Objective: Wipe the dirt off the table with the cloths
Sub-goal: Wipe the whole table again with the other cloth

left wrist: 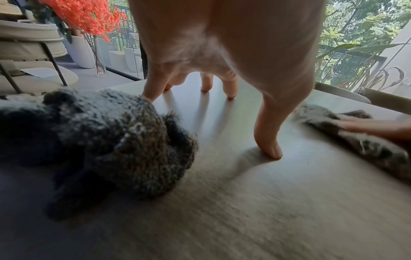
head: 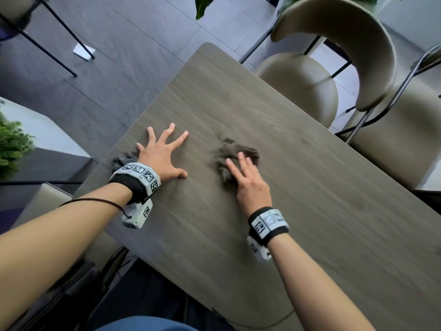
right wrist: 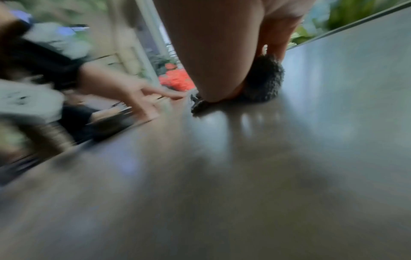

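On the grey-brown wooden table [head: 298, 211] lie two fuzzy dark grey cloths. My right hand [head: 245, 173] presses with straight fingers on the cloth in the middle [head: 235, 151]; in the right wrist view this cloth [right wrist: 264, 82] bulges out under the hand [right wrist: 222, 70]. My left hand [head: 164, 151] is spread wide, its fingertips [left wrist: 269, 151] touching bare table. The second cloth [head: 124, 158] lies bunched by the left wrist at the table's left edge, and the little finger just touches that cloth [left wrist: 106, 140]. The left wrist view also shows the right-hand cloth [left wrist: 355, 140].
Two beige chairs [head: 334, 68] stand along the table's far right side. A grey ledge with a green plant [head: 12, 144] sits off the left edge. The table's left edge runs close beside the left wrist. Red flowers [left wrist: 89, 15] stand beyond the table.
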{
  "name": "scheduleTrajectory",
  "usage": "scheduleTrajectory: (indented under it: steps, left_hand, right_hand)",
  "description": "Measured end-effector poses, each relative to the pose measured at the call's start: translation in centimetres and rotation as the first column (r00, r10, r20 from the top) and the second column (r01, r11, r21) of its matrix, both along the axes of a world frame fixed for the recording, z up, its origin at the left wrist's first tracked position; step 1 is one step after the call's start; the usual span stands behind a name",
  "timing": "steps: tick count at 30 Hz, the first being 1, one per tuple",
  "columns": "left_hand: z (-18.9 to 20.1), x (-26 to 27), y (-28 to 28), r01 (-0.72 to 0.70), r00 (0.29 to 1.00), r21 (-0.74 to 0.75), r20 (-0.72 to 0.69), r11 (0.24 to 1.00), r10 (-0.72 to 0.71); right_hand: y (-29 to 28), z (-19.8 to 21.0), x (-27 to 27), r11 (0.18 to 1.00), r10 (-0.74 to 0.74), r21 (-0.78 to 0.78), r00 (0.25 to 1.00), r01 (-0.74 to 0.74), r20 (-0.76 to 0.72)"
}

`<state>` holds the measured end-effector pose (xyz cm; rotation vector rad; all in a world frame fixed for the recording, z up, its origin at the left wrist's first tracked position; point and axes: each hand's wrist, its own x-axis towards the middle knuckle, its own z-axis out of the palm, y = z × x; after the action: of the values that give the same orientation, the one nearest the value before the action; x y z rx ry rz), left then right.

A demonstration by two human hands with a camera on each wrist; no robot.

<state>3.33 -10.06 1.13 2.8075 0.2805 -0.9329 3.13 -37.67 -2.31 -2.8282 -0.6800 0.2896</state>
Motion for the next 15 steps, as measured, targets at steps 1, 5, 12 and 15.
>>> scheduleTrajectory:
  steps: [1,5,12,15]
  left_hand:
    - [0.0,0.0,0.0,-0.004,1.0,-0.008,0.0,1.0,0.004]
    - [0.2,0.1,0.1,-0.02,1.0,-0.027,-0.015,0.999,0.02]
    - [0.1,0.2,0.1,-0.038,0.999,-0.045,-0.009,0.998,0.037]
    - [0.0,0.2,0.0,-0.039,0.999,-0.045,-0.004,0.998,0.038]
  right_hand:
    - [-1.3,-0.1,1.6,0.998,-0.062,0.001,0.998,0.062,0.012]
    - [-6.1,0.9,7.8,0.965,-0.249,-0.09,0.968,0.246,-0.03]
    - [-6.4,5.2,10.7,0.89,-0.443,0.037,0.882,0.454,-0.159]
    - [-2.1,5.3,4.9,0.958,-0.253,0.1,0.956,0.269,-0.151]
